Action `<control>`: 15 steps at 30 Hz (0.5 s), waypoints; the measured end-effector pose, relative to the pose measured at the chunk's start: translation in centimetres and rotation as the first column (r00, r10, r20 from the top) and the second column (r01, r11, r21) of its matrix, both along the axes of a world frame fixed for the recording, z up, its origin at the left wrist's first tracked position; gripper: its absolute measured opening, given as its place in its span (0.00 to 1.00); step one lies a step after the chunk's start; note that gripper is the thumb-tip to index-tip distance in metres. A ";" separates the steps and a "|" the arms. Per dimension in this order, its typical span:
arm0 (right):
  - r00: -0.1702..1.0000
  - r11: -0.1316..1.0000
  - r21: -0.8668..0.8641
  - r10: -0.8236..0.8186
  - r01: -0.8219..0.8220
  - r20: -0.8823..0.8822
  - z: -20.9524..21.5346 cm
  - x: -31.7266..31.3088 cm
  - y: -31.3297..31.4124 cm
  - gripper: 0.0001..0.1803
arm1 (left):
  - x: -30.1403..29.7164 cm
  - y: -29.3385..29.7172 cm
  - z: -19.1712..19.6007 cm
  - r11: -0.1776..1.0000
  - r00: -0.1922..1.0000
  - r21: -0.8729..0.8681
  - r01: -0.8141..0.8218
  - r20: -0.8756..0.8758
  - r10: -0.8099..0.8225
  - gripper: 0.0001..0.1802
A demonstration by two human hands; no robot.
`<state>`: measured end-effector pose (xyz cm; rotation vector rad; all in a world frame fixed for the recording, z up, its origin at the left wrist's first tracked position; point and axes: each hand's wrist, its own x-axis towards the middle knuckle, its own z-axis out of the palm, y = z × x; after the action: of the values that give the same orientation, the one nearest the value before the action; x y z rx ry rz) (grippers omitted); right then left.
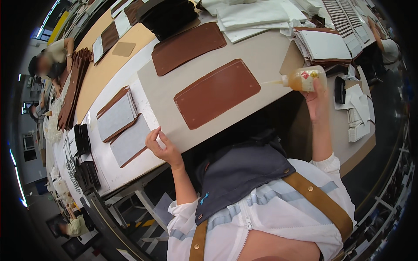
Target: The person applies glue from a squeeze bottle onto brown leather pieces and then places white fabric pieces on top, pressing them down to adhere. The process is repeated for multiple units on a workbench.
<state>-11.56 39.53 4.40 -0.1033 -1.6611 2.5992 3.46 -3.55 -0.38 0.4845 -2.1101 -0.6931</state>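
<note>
While my right hand (317, 103) is closed round the bottle (308, 80), fingers wrapped on its lower side, the bottle lies tipped nearly flat, amber liquid inside, its thin nozzle (274, 82) pointing left. Nozzle tip is right by the right-hand corner of the brown panel (217, 95); can't tell if it touches. My left hand (162, 148) is loosely open, fingers part curled, nothing seen in it; it is near the board's left edge, just beside a pale sheet (130, 145) with a brown border. Can't tell if it rests on anything.

Panel lies flat and slanted on the grey board (265, 56), low side toward me. Beyond it, a second panel (189, 48), then a black stack (167, 19) and white sheets (254, 19). Upper right: brown-edged pile (324, 45), white on top. Right of the bottle: black case (339, 90), white cards (359, 114). Left: another pale stack (116, 116), black bundles (82, 139), and, farther off, long brown pieces (75, 89) next to a co-worker (58, 50).
</note>
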 end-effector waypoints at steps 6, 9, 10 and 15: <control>0.914 0.833 0.383 -0.324 0.399 -0.246 -2.8 4.8 -3.7 0.28 | 0.0 -0.1 -0.1 1.000 1.000 0.000 0.024 -0.001 -0.024 0.06; 0.903 0.775 0.466 -0.331 0.426 -0.275 -2.9 5.6 -4.7 0.33 | 0.0 -0.2 -0.2 0.999 0.999 0.006 0.032 -0.004 -0.032 0.06; 0.898 0.749 0.499 -0.328 0.436 -0.293 -2.8 5.8 -4.9 0.34 | 0.0 -0.3 -0.2 0.999 0.999 -0.001 0.033 -0.003 -0.033 0.06; 0.891 0.681 0.578 -0.295 0.449 -0.344 -2.8 6.1 -5.4 0.37 | 0.0 -0.4 -0.3 0.999 0.999 -0.006 0.035 -0.006 -0.035 0.07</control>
<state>-5.45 34.10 1.58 -0.0979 -2.0717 1.5629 3.43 -3.91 -0.72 0.4421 -2.1191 -0.7070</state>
